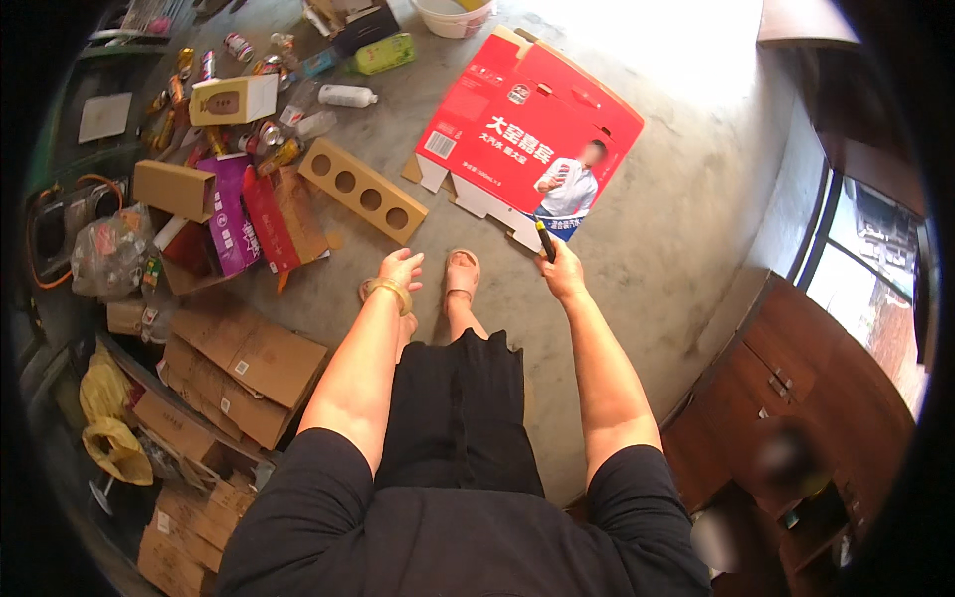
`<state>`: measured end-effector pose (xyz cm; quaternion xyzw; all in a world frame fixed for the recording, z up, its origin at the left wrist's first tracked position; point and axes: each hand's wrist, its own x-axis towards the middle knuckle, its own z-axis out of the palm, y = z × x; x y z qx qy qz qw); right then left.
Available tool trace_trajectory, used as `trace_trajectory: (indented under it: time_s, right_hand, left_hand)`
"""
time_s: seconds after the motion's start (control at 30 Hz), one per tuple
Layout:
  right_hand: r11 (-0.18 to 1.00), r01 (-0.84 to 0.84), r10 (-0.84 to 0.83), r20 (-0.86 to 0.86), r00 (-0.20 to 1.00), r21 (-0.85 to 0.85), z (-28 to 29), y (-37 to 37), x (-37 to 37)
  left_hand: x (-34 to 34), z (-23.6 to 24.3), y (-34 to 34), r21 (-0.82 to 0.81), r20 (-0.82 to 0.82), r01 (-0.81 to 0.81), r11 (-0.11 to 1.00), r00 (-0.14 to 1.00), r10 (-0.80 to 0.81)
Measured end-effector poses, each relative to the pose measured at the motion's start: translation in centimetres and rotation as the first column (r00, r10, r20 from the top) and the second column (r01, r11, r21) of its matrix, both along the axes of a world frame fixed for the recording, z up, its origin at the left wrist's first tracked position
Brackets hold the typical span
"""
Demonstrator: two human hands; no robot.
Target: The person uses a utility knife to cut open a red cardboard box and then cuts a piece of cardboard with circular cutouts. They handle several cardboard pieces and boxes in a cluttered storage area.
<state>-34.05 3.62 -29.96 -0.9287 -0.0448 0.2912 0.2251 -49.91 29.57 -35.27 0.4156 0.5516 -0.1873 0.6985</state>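
In my right hand (560, 261) is a black-and-yellow tool (544, 239), perhaps a cutter, held upright near the lower edge of a flattened red cardboard box (517, 119) that lies on the floor with a printed picture on it. My left hand (401, 269), with a gold bracelet, is open over the floor beside my sandalled feet (460, 274), holding nothing. A tan cardboard insert with several round holes (363, 189) lies just beyond it, to the upper left.
Bottles and cans (261, 134), purple and red cartons (229, 219) and stacked flattened cardboard (239, 368) fill the left side. A white bucket (453, 15) stands at the top, a yellow bag (114, 448) lower left. A dark wooden cabinet (766, 358) and a bright window (860, 279) are on the right.
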Motion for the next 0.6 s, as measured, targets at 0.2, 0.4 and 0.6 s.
trace_trajectory:
  time_s: [0.2, 0.4, 0.6]
  right_hand:
    - [0.921, 0.120, -0.046, -0.202, 0.978, 0.371, -1.6, 6.0, -0.6]
    - [0.952, -0.082, 0.147, -0.204, 0.968, 0.296, -1.2, 10.7, -2.2]
    - [0.935, -0.126, 0.240, -0.330, 0.913, 0.331, 1.3, 15.3, -5.0]
  left_hand:
    - [1.0, 0.7, 1.1, 0.003, 0.130, -0.011, 1.000, 0.991, 0.010]
    - [-2.3, 1.1, 3.5, 0.114, 0.077, 0.050, 0.992, 0.995, -0.059]
    - [-8.7, 0.3, 5.9, 0.396, 0.000, 0.144, 0.907, 0.988, -0.157]
